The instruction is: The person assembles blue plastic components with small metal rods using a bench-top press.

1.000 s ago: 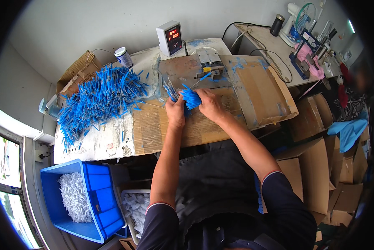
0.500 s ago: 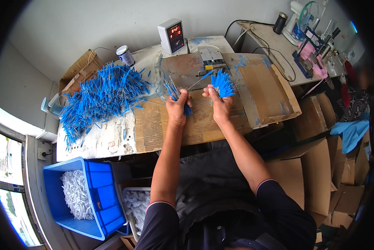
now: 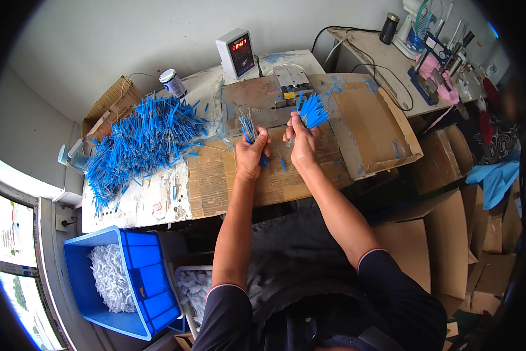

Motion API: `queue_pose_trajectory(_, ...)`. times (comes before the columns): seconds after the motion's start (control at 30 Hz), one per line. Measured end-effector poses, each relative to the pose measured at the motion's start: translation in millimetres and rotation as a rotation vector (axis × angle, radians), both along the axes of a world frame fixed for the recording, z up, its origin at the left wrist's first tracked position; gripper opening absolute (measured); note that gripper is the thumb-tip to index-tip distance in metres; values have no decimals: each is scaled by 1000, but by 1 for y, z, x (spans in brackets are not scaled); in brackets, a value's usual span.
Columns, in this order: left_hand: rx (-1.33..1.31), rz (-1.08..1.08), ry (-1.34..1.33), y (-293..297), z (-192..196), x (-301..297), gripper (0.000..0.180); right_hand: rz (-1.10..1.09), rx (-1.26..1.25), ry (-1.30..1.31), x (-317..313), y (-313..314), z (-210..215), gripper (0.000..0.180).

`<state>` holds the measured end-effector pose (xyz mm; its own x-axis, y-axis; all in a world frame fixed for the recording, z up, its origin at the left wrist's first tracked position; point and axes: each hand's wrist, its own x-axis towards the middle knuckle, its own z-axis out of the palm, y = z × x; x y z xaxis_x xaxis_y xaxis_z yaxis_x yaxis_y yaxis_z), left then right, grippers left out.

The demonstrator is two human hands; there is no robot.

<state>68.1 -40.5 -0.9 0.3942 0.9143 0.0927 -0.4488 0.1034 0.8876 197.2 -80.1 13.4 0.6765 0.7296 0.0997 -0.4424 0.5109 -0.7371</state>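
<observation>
My left hand [image 3: 251,155] is closed round a bundle of thin metal sticks with blue ends [image 3: 247,126]. Their bare ends mostly point up, and some blue shows below the fingers. Beside it, my right hand [image 3: 302,143] grips a second bundle of blue-ended sticks [image 3: 314,111], its blue ends fanned out at the top. Both hands hover over the cardboard-covered front of the worktable [image 3: 216,186], a small gap between them. A large tangled heap of the same sticks [image 3: 146,137] lies to the left. One loose blue piece [image 3: 283,164] shows between my forearms.
Behind my hands stand a metal fixture [image 3: 291,77] and a box with a red lit display [image 3: 235,54]. A can [image 3: 172,83] sits by the heap. A cardboard tray [image 3: 374,128] lies right. Below left is a blue bin [image 3: 151,275] of white pieces; cardboard boxes [image 3: 444,245] crowd the right.
A stick that slanted between my hands no longer shows there. My right hand has shifted slightly left, its bundle still held. The loose blue piece between my forearms has come into sight. The view has shifted slightly.
</observation>
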Motion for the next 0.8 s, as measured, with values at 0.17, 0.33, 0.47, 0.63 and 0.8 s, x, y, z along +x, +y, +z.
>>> queue_pose_trajectory(0.17,51,36,69,-2,-2,6,13,-59,-4,92,10,12,-7,7)
queue_pose_trajectory(0.33,43,163,118,-6,0,3,11,-125,65,-65,21,3,-4,4)
queue_pose_trajectory(0.47,45,209,386,-7,1,-9,11,-72,7,-249,24,-13,-24,7)
queue_pose_trajectory(0.63,771,52,975,-21,29,-33,24,48,-57,-313,28,-21,-35,11)
queue_pose_trajectory(0.8,1080,-244,1101,-6,28,-46,30,124,-42,-231,27,-22,-26,8)
